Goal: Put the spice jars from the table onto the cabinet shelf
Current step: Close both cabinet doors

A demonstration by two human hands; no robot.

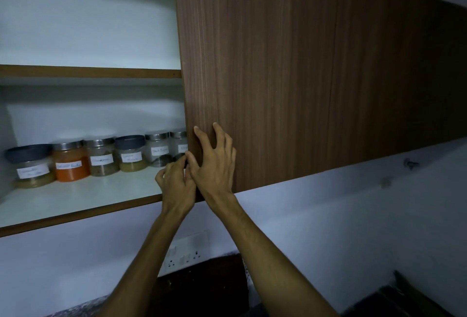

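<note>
- Being held at its lower left edge by both hands is the brown wooden cabinet door (290, 76), which is standing partly across the cabinet opening.
- The right hand (214, 162) is being pressed against the door's front face, fingers spread and straight, with the thumb being hooked at the door's edge.
- The left hand (177, 185) is being kept just left of the door's edge, touching the right hand, its fingers curled; whether the edge itself is being pinched cannot be told.
- Six spice jars (101, 157) are being kept in a row on the lower cabinet shelf (75, 203), left of the door, each with a white label.
- The rightmost jar (180, 145) is being partly hidden by the door's edge; the orange-filled jar (70, 163) is standing second from the far end, well left of the door.
- An upper shelf (88, 72) is being shown above the jars, left of the door.
- A wall socket panel (185, 251) is being partly covered by the left forearm, below the door.
</note>
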